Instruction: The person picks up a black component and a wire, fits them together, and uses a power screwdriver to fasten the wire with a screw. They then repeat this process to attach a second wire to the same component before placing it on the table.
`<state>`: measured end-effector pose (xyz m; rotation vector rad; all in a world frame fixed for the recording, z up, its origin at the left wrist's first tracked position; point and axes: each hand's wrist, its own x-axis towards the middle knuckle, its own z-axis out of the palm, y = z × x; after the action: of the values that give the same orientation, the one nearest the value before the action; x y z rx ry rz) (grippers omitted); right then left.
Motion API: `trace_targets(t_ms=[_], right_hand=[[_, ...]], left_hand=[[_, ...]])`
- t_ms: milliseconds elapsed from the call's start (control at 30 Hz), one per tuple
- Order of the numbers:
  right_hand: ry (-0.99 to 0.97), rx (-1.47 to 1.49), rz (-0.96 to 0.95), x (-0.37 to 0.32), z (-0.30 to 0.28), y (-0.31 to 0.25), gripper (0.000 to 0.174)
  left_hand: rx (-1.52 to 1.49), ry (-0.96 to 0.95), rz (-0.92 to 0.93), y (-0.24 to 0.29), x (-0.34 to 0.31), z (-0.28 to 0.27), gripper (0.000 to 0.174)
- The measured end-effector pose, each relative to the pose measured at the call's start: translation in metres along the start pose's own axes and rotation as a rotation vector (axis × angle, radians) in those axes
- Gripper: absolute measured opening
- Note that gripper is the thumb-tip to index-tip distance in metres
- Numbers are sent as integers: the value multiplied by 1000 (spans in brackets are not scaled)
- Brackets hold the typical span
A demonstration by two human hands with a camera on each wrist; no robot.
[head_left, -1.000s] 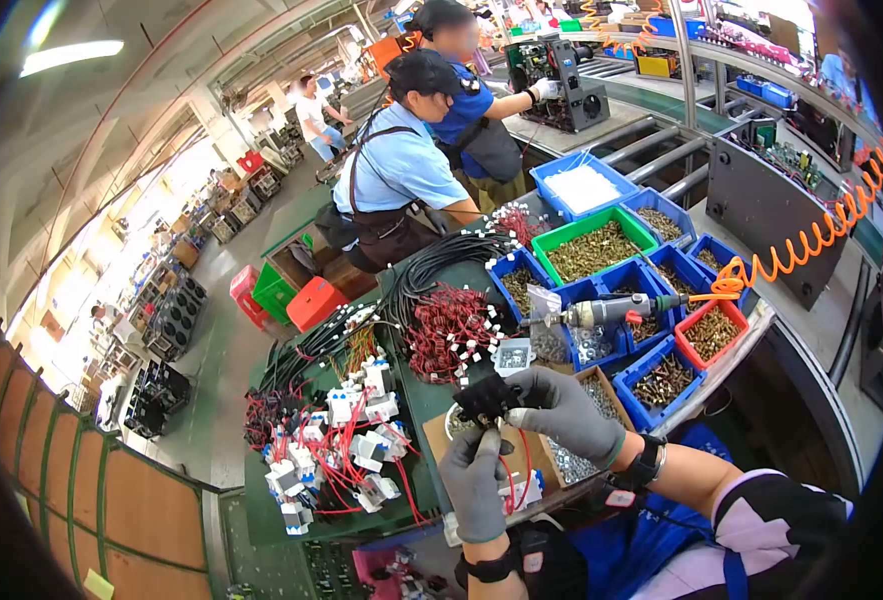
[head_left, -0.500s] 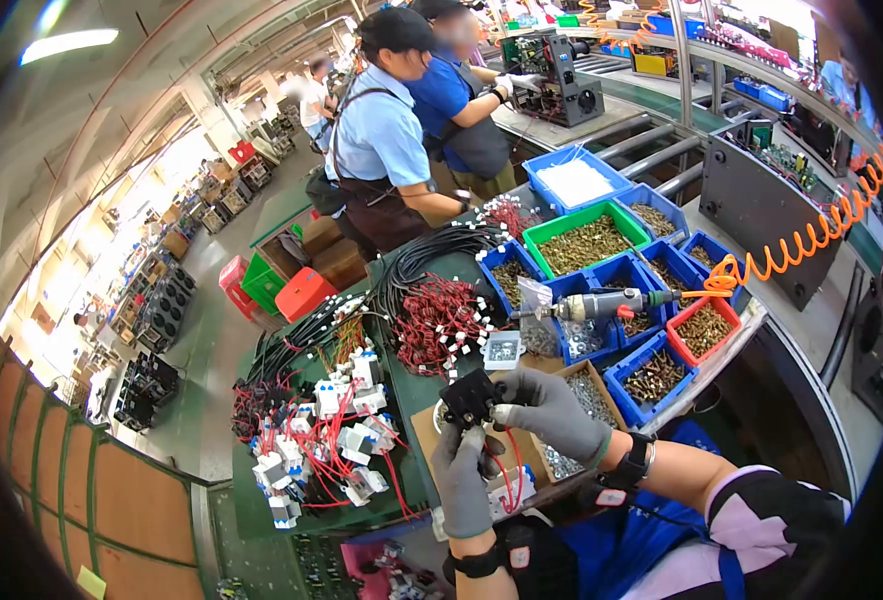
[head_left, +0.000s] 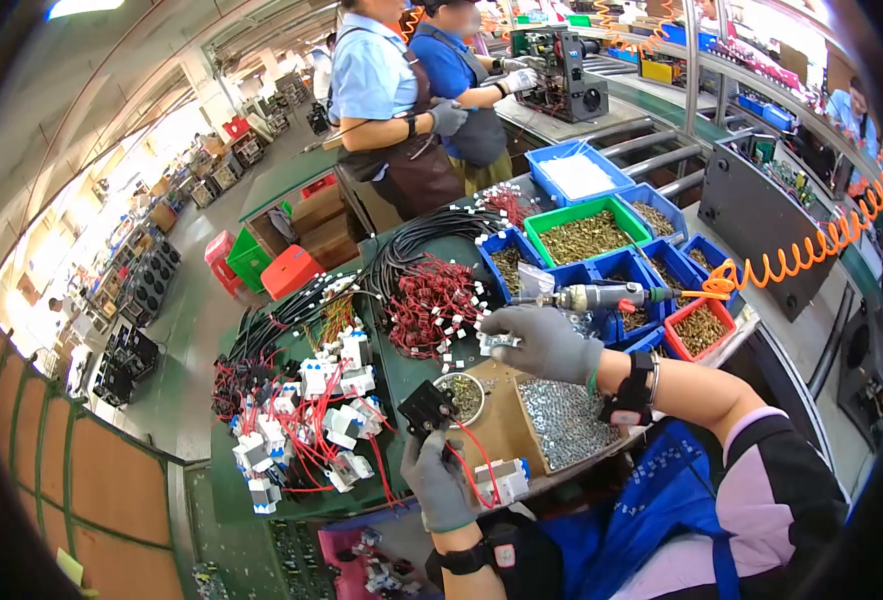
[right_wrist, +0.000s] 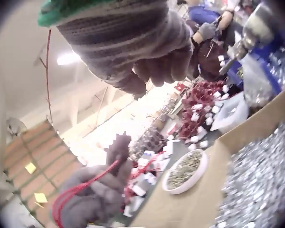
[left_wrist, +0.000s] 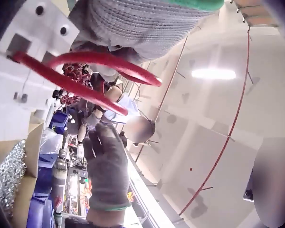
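Leaving the black part (head_left: 425, 408), the right hand (head_left: 546, 342) is now at the clear tray (right_wrist: 224, 124), fingers loose, seemingly empty; the left hand (head_left: 439, 484) alone grips the part, so support looks one-handed

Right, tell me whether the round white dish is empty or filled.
Not empty: small brass-coloured metal pieces lie inside the round white dish in the head and right wrist views; how deep, I cannot tell.

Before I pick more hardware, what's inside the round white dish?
Thin, brassy pieces lie inside the dish. They hide whatever is beneath them. In the head view, the black part in the left grip covers some of the dish's rim.
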<state>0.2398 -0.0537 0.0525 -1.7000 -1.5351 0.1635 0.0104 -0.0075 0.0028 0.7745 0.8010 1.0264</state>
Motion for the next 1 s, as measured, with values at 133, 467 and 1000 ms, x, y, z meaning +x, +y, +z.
trace_targets(t_ms=[133,467,1000], right_hand=[[-219,-237,-57,-4,23,31,29],[-668,-621,27,25,85,24,19],[-289,-106,-33,9,45,-13,42]], left_hand=[[53,77,-58,1,-2,-2,18],[90,94,-186,-8,-1,-8,15],[224,35,-168,-9,0,-1,15]])
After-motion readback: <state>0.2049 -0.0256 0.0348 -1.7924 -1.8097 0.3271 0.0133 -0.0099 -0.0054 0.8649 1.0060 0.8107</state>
